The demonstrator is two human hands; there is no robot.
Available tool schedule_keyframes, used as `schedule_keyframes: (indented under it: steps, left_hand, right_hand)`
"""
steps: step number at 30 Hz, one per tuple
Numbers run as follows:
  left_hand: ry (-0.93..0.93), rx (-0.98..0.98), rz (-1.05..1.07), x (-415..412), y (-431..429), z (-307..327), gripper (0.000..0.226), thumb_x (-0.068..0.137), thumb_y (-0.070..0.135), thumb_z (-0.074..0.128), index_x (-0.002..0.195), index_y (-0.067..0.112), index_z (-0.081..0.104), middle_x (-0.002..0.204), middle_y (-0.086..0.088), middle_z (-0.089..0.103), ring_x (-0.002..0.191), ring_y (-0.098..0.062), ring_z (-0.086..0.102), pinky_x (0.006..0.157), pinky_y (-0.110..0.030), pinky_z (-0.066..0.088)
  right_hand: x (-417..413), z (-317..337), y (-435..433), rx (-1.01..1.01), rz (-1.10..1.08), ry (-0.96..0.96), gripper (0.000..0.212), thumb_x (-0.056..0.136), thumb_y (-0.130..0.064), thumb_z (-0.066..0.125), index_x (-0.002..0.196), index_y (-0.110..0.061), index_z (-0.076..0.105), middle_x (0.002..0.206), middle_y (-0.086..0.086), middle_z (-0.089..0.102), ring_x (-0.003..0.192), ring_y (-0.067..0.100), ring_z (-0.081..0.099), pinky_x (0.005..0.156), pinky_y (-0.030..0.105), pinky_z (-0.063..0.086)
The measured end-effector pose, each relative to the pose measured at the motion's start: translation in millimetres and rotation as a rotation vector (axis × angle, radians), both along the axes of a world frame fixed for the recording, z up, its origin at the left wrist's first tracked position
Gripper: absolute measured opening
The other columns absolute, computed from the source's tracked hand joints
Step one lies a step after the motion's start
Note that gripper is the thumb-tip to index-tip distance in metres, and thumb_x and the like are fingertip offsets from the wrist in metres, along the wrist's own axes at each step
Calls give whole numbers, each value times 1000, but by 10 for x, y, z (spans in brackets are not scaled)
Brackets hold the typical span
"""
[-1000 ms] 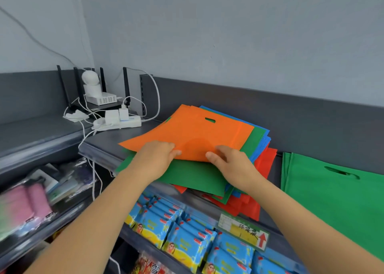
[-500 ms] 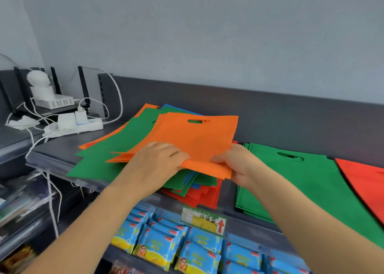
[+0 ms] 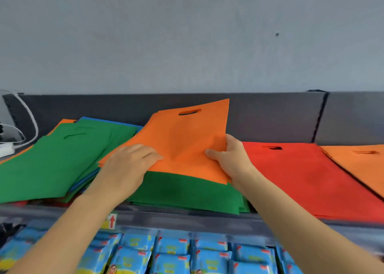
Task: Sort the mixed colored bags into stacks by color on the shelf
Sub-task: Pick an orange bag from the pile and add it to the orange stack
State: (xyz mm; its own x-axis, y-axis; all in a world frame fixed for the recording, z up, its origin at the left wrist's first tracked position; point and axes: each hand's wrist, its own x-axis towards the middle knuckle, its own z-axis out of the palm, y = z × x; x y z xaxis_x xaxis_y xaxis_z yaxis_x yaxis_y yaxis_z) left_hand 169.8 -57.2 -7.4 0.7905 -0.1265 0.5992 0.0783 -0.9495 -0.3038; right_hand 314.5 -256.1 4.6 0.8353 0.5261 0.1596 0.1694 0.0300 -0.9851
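Though full of bags (image 3: 52, 165) (mixed colours), grey shelf (image 3: 207, 219), pale wall (image 3: 187, 34).

Orange bag (image 3: 187, 140): matt non-woven cloth, creased. Shelf (image 3: 187, 217): dark matt metal. Packets (image 3: 172, 252): glossy plastic.
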Motion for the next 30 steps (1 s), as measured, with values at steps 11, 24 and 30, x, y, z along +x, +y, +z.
schedule_keyframes:
  steps: [11, 24, 30]
  left_hand:
    - [-7, 41, -256, 1414, -2324, 32, 63, 40, -20, 69, 91, 17, 73, 89, 5, 69, 79, -22, 65, 60, -35, 51]
    - [120, 108, -502, 2506, -3638, -173, 37, 61, -4, 61, 86, 22, 71, 76, 6, 64, 65, -18, 58, 49, -31, 46]
    - [180, 148, -571, 2810, -3874, -261, 43, 60, -2, 45, 84, 24, 69, 71, 9, 62, 58, -14, 55, 44, -27, 40]
  right_hand:
    - [1096, -190, -2443, -41, -224, -49, 32, 79, -7, 69, 109, -13, 59, 106, 7, 67, 96, 26, 65, 86, 49, 53]
    - [1839, -324, -3887, -214, -411, -4, 28, 81, -9, 69, 107, -12, 58, 100, 10, 68, 89, 28, 67, 82, 48, 55]
    - [2085, -315, -4189, -300, -439, 6, 28, 82, -11, 69, 107, -21, 60, 99, 2, 69, 87, 22, 67, 80, 40, 56]
